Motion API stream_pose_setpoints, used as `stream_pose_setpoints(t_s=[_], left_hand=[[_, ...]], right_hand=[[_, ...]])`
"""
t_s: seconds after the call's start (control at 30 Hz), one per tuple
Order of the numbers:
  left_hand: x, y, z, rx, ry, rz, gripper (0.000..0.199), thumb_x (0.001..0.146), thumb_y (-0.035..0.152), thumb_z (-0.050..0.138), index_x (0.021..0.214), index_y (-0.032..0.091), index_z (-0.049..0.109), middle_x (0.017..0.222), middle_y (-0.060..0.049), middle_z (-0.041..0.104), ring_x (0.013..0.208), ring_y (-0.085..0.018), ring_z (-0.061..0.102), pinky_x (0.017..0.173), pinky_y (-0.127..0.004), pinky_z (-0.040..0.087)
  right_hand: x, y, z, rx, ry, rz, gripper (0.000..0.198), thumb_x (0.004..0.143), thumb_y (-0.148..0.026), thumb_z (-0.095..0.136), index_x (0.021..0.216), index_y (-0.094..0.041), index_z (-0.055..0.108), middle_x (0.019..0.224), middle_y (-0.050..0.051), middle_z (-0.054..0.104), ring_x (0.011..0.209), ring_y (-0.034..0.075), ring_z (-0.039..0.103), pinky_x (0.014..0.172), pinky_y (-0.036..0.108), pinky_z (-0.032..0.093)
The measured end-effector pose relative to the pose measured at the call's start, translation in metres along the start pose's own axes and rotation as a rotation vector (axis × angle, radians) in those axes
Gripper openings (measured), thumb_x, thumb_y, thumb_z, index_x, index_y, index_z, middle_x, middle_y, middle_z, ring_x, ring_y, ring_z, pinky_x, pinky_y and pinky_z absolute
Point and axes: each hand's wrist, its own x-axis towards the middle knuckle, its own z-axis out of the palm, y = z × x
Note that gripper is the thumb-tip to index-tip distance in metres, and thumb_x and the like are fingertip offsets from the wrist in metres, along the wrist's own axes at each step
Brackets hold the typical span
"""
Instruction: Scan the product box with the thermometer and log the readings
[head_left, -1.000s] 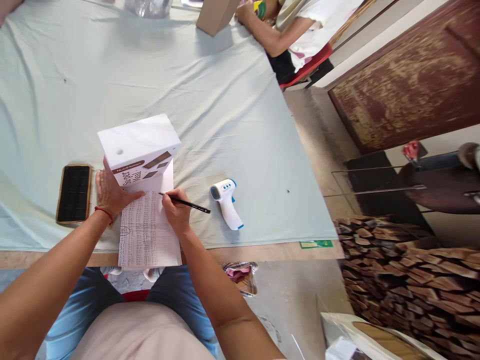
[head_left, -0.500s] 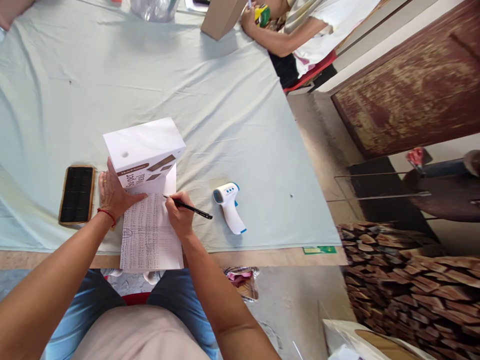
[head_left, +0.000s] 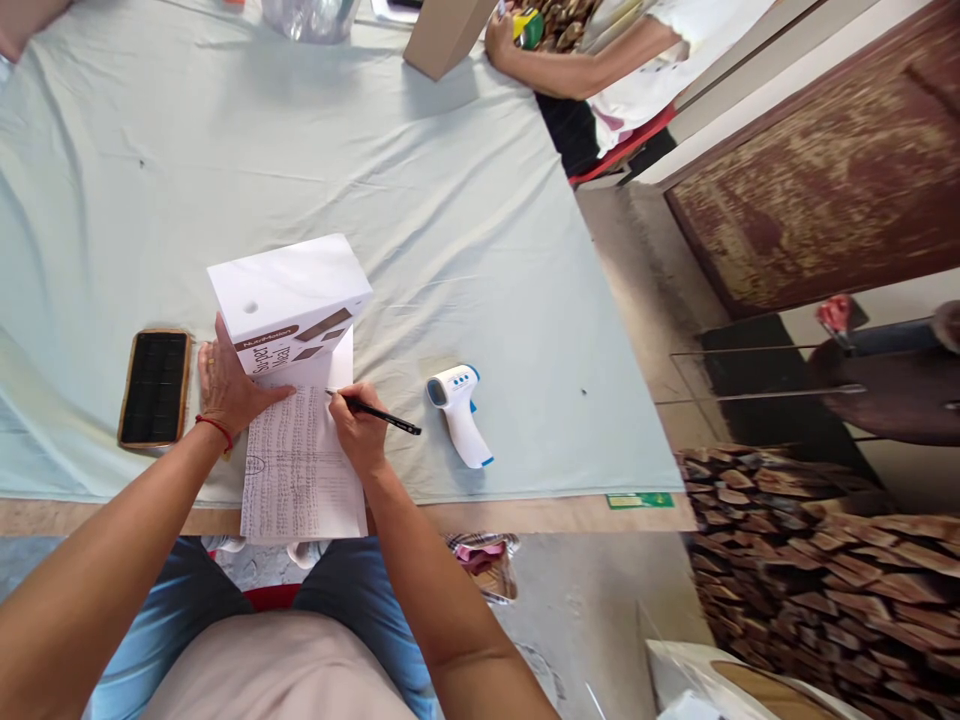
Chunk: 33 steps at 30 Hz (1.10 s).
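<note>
A sheet of paper point(head_left: 300, 470) covered in handwritten lines lies on the table in front of me. My right hand point(head_left: 360, 430) is closed round a black pen point(head_left: 382, 415), its tip on the sheet's upper right part. My left hand point(head_left: 234, 385) rests with fingers apart at the sheet's left edge, thumb stretched across the paper. Its fingertips reach up along the left side of a white printed box point(head_left: 289, 290), which stands over the sheet's top end. Whether the fingers touch the box I cannot tell. Left of that hand lies a phone point(head_left: 154, 388) in a brown-edged case.
A white and blue infrared thermometer point(head_left: 459, 412) lies to the right on the pale tablecloth point(head_left: 480, 240). At the far side stand a brown carton point(head_left: 442, 40) and a clear plastic bag point(head_left: 307, 15), with another person's arm point(head_left: 562, 72) nearby. Stacked firewood point(head_left: 825, 570) fills the lower right.
The pen's back end has tilted slightly, with the right hand almost in place. Across the table, the other person's arm and body have shifted a little to the right.
</note>
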Motion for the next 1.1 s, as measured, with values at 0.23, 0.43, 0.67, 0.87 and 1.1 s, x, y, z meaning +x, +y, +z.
stream_pose_setpoints(t_s=[0.23, 0.43, 0.67, 0.87, 1.1], left_hand=[[0.0007, -0.0033, 0.0015, 0.014, 0.001, 0.011, 0.144, 0.039, 0.054, 0.096, 0.156, 0.022, 0.018, 0.150, -0.019, 0.046, 0.149, -0.050, 0.030, 0.128, -0.064, 0.013], [0.0001, -0.0018, 0.0010, 0.025, -0.001, 0.007, 0.141, 0.041, 0.053, 0.095, 0.156, 0.022, 0.019, 0.152, -0.020, 0.044, 0.149, -0.049, 0.031, 0.129, -0.063, 0.009], [-0.0005, -0.0030, 0.0017, 0.023, 0.016, 0.019, 0.141, 0.041, 0.055, 0.095, 0.155, 0.020, 0.019, 0.153, -0.021, 0.045, 0.149, -0.048, 0.033, 0.128, -0.063, 0.012], [-0.0004, -0.0020, 0.0018, 0.040, 0.027, 0.034, 0.137, 0.042, 0.053, 0.094, 0.153, 0.020, 0.022, 0.150, -0.021, 0.047, 0.148, -0.047, 0.036, 0.127, -0.063, 0.016], [-0.0003, -0.0005, 0.0008, 0.048, 0.021, 0.033, 0.139, 0.041, 0.056, 0.094, 0.154, 0.016, 0.023, 0.146, -0.022, 0.050, 0.146, -0.047, 0.038, 0.127, -0.062, 0.016]], right_hand=[[-0.0004, 0.0019, -0.0005, 0.000, -0.011, -0.005, 0.016, 0.081, -0.033, 0.060, 0.068, -0.025, 0.055, 0.062, -0.004, 0.053, 0.059, 0.014, 0.047, 0.061, 0.028, 0.043], [0.0001, 0.0008, -0.0014, -0.022, -0.016, -0.009, 0.016, 0.081, -0.034, 0.060, 0.068, -0.026, 0.054, 0.061, -0.004, 0.053, 0.059, 0.015, 0.048, 0.060, 0.029, 0.043], [-0.0001, 0.0015, -0.0013, -0.040, -0.020, -0.014, 0.015, 0.080, -0.034, 0.058, 0.068, -0.026, 0.054, 0.061, -0.004, 0.054, 0.058, 0.015, 0.048, 0.060, 0.029, 0.043], [0.0000, 0.0019, -0.0012, -0.060, -0.034, -0.002, 0.017, 0.081, -0.037, 0.056, 0.069, -0.025, 0.053, 0.062, -0.004, 0.053, 0.060, 0.015, 0.049, 0.062, 0.029, 0.044], [0.0000, 0.0024, -0.0004, -0.042, -0.028, -0.023, 0.016, 0.081, -0.035, 0.057, 0.069, -0.025, 0.053, 0.062, -0.005, 0.053, 0.059, 0.014, 0.048, 0.062, 0.028, 0.043]])
